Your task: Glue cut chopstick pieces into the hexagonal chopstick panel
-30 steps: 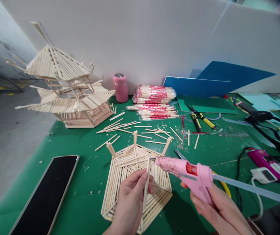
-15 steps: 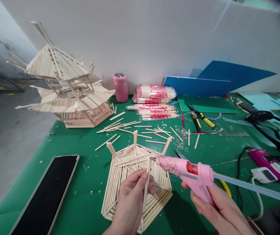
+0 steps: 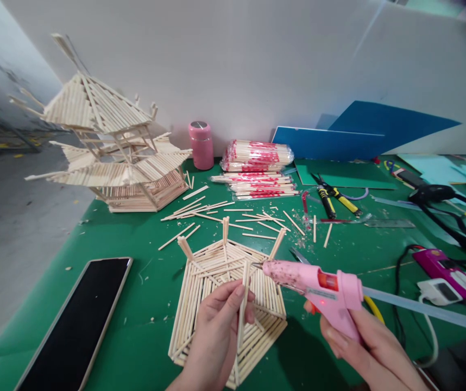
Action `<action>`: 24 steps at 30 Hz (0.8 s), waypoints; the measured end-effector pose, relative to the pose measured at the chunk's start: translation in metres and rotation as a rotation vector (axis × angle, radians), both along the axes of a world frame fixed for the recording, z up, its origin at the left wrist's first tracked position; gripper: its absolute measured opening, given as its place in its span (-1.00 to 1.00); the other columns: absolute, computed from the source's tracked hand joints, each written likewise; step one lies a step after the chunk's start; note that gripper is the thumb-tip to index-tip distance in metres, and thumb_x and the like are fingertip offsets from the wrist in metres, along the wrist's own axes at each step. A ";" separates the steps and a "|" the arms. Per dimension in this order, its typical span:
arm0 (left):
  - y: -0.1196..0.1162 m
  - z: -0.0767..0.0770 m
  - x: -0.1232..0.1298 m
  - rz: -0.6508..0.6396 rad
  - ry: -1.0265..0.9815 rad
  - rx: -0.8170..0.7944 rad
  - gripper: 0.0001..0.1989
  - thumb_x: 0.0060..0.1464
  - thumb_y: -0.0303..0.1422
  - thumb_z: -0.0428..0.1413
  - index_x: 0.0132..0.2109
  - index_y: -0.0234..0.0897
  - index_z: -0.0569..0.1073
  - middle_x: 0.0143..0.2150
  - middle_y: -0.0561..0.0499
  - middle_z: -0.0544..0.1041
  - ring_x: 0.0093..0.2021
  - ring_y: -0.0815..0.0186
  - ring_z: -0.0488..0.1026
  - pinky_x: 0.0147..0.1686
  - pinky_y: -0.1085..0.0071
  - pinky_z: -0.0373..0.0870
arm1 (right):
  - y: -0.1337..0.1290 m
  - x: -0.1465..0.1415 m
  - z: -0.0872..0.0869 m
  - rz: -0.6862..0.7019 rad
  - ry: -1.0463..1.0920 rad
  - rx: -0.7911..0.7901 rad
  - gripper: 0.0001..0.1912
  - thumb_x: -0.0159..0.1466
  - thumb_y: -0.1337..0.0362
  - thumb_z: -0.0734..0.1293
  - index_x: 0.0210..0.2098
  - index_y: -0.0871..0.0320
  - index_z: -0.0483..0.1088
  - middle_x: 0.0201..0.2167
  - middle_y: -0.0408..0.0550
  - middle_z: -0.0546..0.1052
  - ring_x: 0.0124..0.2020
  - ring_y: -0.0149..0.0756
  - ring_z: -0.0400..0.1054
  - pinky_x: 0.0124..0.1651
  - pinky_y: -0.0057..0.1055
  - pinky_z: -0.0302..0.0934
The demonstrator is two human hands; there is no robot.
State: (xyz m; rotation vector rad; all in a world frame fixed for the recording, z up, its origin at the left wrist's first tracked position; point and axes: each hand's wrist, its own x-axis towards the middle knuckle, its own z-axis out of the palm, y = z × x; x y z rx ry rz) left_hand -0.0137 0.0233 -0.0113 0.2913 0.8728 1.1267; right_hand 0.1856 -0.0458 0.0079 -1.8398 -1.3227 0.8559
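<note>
Between thumb and fingers, my left hand [image 3: 219,331] pinches a short wooden stick [image 3: 243,309], held upright. Below it lies a hexagonal panel of wooden sticks [image 3: 188,309], with short posts standing at three of its far corners. My right hand [image 3: 367,347] is wrapped round the handle of a pink hot glue gun [image 3: 314,285]. The gun's metal nozzle points left, just beside the top end of the stick; I cannot tell whether they touch. A long clear glue stick [image 3: 424,310] sticks out of the back of the gun.
A pagoda model [image 3: 106,157] stands at the back left, beside a pink flask [image 3: 201,145]. Wrapped stick bundles [image 3: 257,168], loose sticks [image 3: 204,209] and yellow-black pliers [image 3: 334,195] lie beyond the panel. A phone [image 3: 78,320] lies left, a purple power strip [image 3: 448,271] right.
The glue gun has shifted slightly right, its nozzle drawing back from the top of the stick. My left hand still pinches the stick in nearly the same place.
</note>
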 end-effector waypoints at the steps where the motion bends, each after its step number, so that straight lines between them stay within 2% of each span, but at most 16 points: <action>1: 0.000 0.000 0.000 -0.005 -0.008 0.001 -0.94 -0.10 -0.44 0.17 -0.39 -0.35 0.49 -0.53 0.02 0.48 -0.61 0.50 0.30 -0.51 0.55 0.22 | 0.004 0.000 0.003 0.029 0.026 -0.005 -0.65 0.07 0.06 0.30 -0.20 0.07 0.41 -0.35 -0.01 0.54 -0.35 -0.17 0.43 -0.41 -0.48 0.37; 7: 0.001 0.001 0.000 -0.050 -0.105 -0.014 -0.94 -0.07 -0.45 0.14 -0.39 -0.35 0.49 -0.54 0.01 0.48 -0.65 0.52 0.25 -0.56 0.53 0.16 | 0.019 -0.005 0.018 0.224 0.154 -0.078 -0.77 0.16 0.11 0.22 -0.46 0.10 0.39 -0.58 -0.09 0.39 -0.53 -0.31 0.31 -0.48 -0.50 0.28; 11: 0.001 0.001 -0.001 -0.068 -0.149 -0.020 -0.95 -0.06 -0.46 0.13 -0.39 -0.36 0.48 -0.54 0.00 0.47 -0.65 0.51 0.25 -0.57 0.52 0.13 | 0.020 -0.005 0.017 0.302 0.233 -0.077 -0.78 0.22 0.16 0.14 -0.35 0.10 0.36 -0.60 -0.16 0.28 -0.58 -0.38 0.21 -0.52 -0.50 0.21; 16: 0.000 0.004 -0.001 -0.091 -0.153 -0.026 -0.96 -0.08 -0.48 0.13 -0.42 -0.38 0.47 -0.55 0.00 0.47 -0.67 0.52 0.23 -0.57 0.52 0.12 | 0.020 -0.001 0.013 0.296 0.259 -0.074 -0.77 0.24 0.18 0.11 -0.21 0.10 0.31 -0.59 -0.17 0.25 -0.56 -0.36 0.19 -0.49 -0.48 0.21; 21: 0.000 0.002 -0.001 -0.060 -0.117 -0.017 -0.94 -0.09 -0.46 0.15 -0.40 -0.37 0.49 -0.54 0.00 0.48 -0.64 0.50 0.26 -0.56 0.52 0.15 | 0.016 0.001 0.013 0.288 0.205 -0.109 -0.73 0.19 0.16 0.20 -0.16 0.11 0.34 -0.58 -0.13 0.29 -0.57 -0.34 0.22 -0.52 -0.48 0.23; 24: 0.001 0.001 -0.001 -0.033 -0.084 -0.022 -0.93 -0.12 -0.44 0.18 -0.40 -0.36 0.50 -0.53 0.00 0.49 -0.63 0.49 0.29 -0.53 0.52 0.19 | 0.015 0.003 0.014 0.274 0.144 -0.080 -0.76 0.18 0.17 0.21 -0.21 0.09 0.38 -0.61 -0.13 0.32 -0.59 -0.35 0.24 -0.54 -0.51 0.25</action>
